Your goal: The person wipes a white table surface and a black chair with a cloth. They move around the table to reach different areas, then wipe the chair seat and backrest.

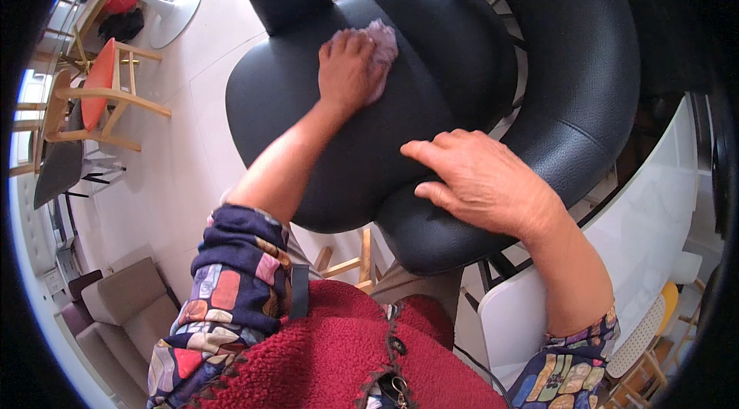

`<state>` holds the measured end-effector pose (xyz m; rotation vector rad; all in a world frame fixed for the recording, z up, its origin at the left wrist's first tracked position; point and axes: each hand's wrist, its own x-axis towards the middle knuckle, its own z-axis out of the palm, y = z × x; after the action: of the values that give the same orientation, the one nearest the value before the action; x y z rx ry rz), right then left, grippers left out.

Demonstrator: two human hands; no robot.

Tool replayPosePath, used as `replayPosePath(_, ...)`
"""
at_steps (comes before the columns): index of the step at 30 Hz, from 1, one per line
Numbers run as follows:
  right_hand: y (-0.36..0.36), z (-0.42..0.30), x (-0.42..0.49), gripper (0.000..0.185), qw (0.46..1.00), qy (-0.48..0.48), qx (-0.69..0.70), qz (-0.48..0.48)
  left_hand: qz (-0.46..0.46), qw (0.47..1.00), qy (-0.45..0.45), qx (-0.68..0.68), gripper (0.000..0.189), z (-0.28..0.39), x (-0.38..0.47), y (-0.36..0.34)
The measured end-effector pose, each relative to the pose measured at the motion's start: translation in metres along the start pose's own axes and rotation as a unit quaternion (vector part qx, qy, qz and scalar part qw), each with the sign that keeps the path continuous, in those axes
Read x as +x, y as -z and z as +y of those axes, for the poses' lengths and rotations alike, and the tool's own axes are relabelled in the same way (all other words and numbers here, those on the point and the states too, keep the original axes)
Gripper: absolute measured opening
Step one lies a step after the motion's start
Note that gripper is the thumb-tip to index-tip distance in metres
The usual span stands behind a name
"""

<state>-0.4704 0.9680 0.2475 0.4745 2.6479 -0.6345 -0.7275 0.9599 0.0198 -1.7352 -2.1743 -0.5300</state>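
Below me stands a black leather-look chair with a broad seat (277, 114) and a thick curved backrest (583, 80). My left hand (346, 71) presses a crumpled pale purple cloth (382, 48) against the seat, near a flat band that crosses it. Part of the cloth is hidden under the fingers and palm. My right hand (485, 181) is over the near right part of the chair, thumb and fingers apart, with nothing in it. Whether its fingertips touch the chair, I cannot tell.
A white marble-look tabletop (646, 195) lies close on the right. On the left stand a wooden chair with an orange seat (99, 84), a white pedestal base (176, 15) and a grey-brown armchair (130, 299). Pale tiles (213, 91) cover the floor.
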Motion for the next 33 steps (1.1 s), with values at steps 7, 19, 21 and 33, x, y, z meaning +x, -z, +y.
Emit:
replayPosePath(7,-0.018,0.001,-0.002,0.032,0.993,0.055,0.035,0.093,-0.067,0.991,0.12,0.008,0.045,-0.011,0.075,-0.025)
replayPosePath(19,0.006,-0.001,0.001,0.052,0.998,-0.015,0.066,-0.017,0.026,1.0,0.009,-0.002,0.037,0.026,-0.048,0.028)
replayPosePath(21,0.008,-0.001,0.0,0.053,0.997,-0.02,0.07,-0.023,0.021,0.999,0.003,-0.032,0.038,0.025,-0.078,0.047)
replayPosePath(33,0.005,0.001,0.002,0.053,0.996,-0.008,0.091,-0.018,0.011,1.0,-0.014,-0.017,0.042,0.008,-0.086,0.064)
